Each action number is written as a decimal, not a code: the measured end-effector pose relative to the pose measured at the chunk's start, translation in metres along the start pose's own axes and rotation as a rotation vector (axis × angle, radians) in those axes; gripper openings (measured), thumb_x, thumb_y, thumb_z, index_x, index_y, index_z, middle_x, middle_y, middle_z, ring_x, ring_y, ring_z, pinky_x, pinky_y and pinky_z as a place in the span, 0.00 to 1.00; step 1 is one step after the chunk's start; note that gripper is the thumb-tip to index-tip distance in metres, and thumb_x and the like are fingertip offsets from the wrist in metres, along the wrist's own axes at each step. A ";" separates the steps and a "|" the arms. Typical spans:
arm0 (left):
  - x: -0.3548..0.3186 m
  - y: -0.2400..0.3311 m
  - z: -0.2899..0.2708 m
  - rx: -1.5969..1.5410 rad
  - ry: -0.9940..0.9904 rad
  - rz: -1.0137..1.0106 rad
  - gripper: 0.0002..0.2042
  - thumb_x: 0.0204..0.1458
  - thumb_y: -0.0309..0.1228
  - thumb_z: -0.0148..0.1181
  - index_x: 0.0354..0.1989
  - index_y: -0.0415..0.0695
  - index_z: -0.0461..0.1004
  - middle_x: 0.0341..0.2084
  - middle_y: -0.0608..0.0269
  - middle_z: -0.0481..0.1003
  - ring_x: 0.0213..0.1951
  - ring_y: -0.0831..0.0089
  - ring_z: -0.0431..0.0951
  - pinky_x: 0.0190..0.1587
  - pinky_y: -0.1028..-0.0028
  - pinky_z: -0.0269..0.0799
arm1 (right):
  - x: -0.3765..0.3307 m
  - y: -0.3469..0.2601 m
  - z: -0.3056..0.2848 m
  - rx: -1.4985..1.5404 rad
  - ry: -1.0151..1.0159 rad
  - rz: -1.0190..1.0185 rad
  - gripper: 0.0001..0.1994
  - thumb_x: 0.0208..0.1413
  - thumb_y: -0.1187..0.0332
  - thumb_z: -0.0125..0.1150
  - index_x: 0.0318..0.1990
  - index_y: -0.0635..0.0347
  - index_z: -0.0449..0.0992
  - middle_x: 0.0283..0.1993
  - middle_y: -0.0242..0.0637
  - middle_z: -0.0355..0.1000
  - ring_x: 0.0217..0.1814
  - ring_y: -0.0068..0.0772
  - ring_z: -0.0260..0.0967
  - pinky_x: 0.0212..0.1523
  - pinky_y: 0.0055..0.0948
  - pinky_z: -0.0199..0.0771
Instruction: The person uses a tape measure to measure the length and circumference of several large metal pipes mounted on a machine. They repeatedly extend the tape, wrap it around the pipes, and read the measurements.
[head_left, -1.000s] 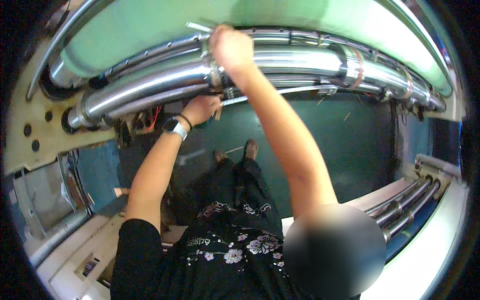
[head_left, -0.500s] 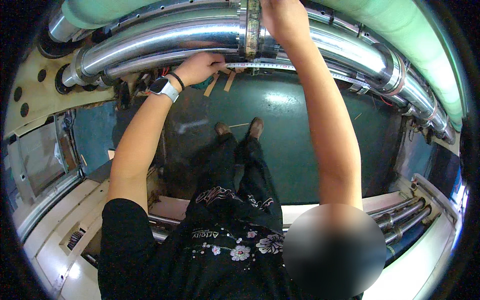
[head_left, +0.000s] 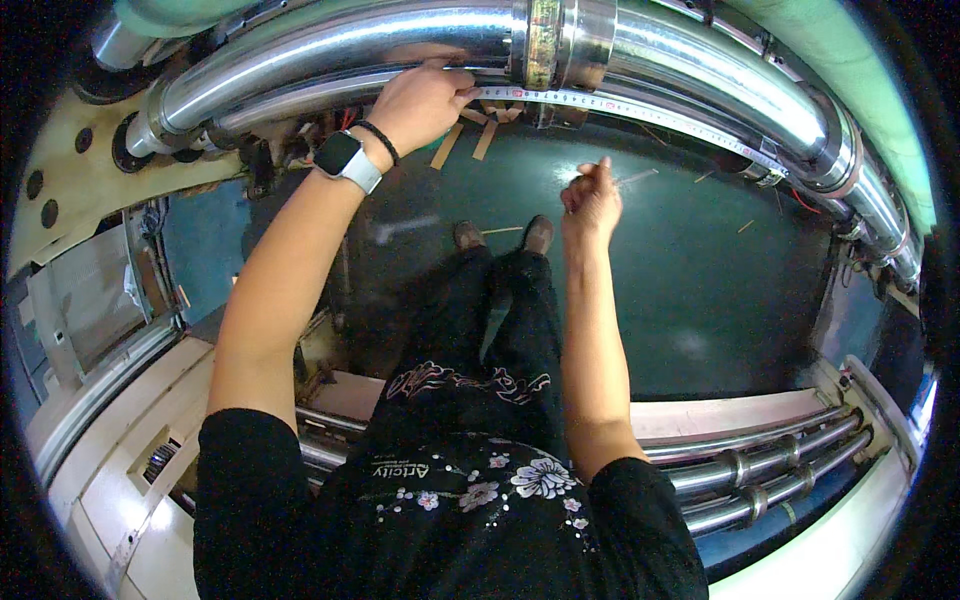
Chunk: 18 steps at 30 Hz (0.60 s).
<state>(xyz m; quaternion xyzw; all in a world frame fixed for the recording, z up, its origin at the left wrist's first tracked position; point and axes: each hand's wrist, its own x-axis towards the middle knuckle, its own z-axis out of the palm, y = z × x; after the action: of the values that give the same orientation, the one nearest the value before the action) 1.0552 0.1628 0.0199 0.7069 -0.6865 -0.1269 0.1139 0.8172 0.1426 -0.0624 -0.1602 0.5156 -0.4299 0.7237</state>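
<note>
My left hand point(head_left: 425, 105), with a watch on its wrist, pinches the end of a measuring tape point(head_left: 565, 97) at the lower edge of the big steel roller point(head_left: 400, 58). From there the tape runs right, stretched along the thinner shaft below the roller. Right of my left hand, a collar with a worn, marked band point(head_left: 541, 45) encircles the roller. My right hand point(head_left: 594, 205) hovers over the floor, below the tape and touching neither tape nor roller. Its fingers are curled together, one raised; a pale thin streak lies beside the fingertips, and I cannot tell whether they hold it.
A pale green roller point(head_left: 860, 80) curves along the upper right. Thin tan strips point(head_left: 447, 147) hang or lie below the left hand. Behind me are more steel shafts point(head_left: 750, 465) in a white frame point(head_left: 840, 545). My feet stand on the dark green floor point(head_left: 700, 300).
My right hand has left the collar and come down toward me over the floor. My left hand still grips the tape end; it appears farther up and right as the view shifted.
</note>
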 end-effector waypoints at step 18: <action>0.004 -0.001 0.000 0.106 -0.023 -0.037 0.10 0.46 0.35 0.46 0.28 0.46 0.73 0.26 0.52 0.73 0.32 0.54 0.73 0.35 0.59 0.69 | 0.055 0.049 0.049 0.693 -0.486 0.514 0.31 0.53 0.42 0.31 0.50 0.63 0.57 0.44 0.54 0.65 0.15 0.17 0.49 0.08 0.13 0.42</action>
<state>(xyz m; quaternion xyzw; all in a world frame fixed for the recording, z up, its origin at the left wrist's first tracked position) 1.0560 0.1589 0.0192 0.7231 -0.6801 -0.1006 0.0660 0.8888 0.1170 -0.1088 0.1266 0.1814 -0.3339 0.9163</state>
